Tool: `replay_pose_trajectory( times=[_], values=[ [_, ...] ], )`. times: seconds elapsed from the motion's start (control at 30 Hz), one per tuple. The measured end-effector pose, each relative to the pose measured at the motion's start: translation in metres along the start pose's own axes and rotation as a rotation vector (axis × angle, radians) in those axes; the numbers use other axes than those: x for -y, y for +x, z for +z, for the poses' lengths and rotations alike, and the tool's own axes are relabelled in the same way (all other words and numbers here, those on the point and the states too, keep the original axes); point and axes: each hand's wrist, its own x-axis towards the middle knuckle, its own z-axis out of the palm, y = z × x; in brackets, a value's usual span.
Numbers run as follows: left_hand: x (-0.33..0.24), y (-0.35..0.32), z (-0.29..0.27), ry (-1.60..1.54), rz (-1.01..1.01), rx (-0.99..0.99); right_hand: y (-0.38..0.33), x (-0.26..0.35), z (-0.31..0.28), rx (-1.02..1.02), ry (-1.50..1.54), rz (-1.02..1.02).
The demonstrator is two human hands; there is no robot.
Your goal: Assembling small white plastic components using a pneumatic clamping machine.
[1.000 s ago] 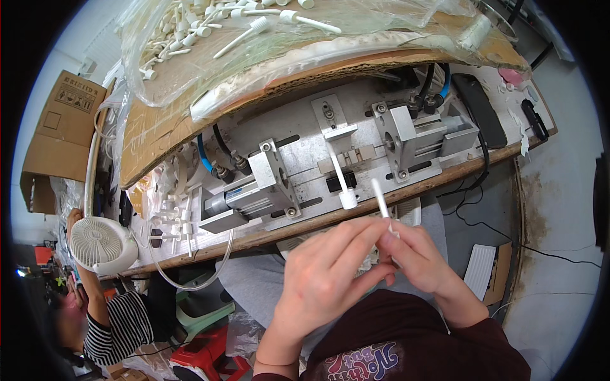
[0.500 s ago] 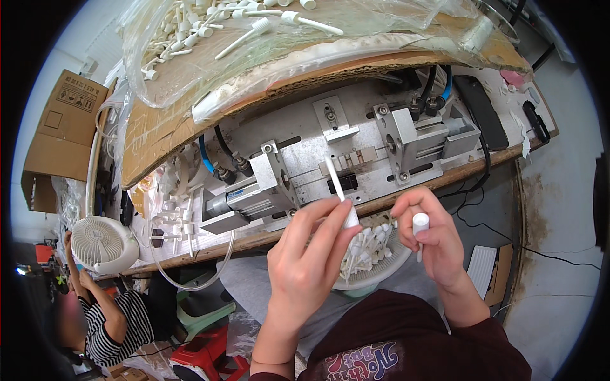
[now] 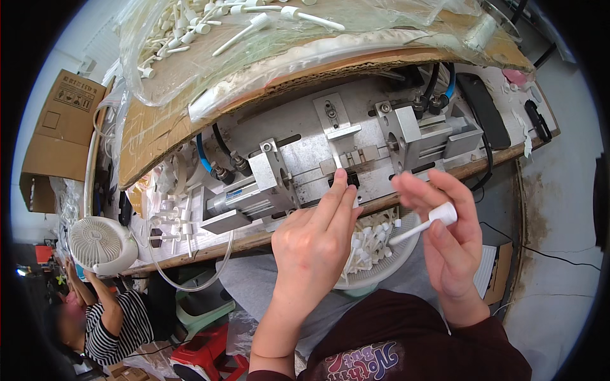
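"What flanks the metal fixture (image 3: 309, 152)?"
"A fan (image 3: 105, 247) left, a slab (image 3: 484, 114) right."
"And behind?"
"Cardboard (image 3: 159, 143), with capped sticks (image 3: 240, 37) on it."
"Before it?"
"A basket (image 3: 381, 277), more sticks (image 3: 367, 246) in it."

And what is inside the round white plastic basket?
Inside the round white plastic basket, white capped plastic sticks are heaped. They cover its bottom; the left hand hides part of the basket's left side.
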Motion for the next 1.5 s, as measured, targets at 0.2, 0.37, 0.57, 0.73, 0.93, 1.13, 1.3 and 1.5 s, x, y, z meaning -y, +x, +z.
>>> replay_pose_trajectory(
  times=[0.2,0.37,0.57,0.73,0.93,1.13,1.3,1.5],
  values=[
    [-0.002,-0.007,-0.003,-0.704,-0.264,-0.008,-0.004,0.002,-0.006,0.189,-0.562,-0.335],
    [-0.015,-0.023,-0.019,-1.319,-0.35,0.233,-0.006,0.004,0.0,0.36,-1.023,-0.449],
    [-0.015,-0.018,-0.015,-0.691,-0.246,-0.114,0.002,-0.007,0.008,0.305,-1.0,-0.554],
    [-0.006,-0.011,0.003,-0.08,-0.052,-0.126,-0.002,-0.007,-0.003,0.207,-1.078,-0.494],
    [-0.006,0.0,0.004,0.047,-0.014,-0.024,0.0,-0.004,-0.008,0.237,-1.081,-0.477],
    [-0.006,0.002,-0.003,0.013,-0.06,0.028,0.002,-0.005,-0.005,0.283,-1.076,-0.494],
    [-0.001,-0.002,-0.008,-0.015,-0.033,0.012,0.025,0.015,0.0,0.232,-0.915,-0.494],
    [-0.018,-0.024,-0.025,-0.273,-0.052,-0.015,0.145,0.024,0.04,0.099,-1.044,-0.825]
  ],
)
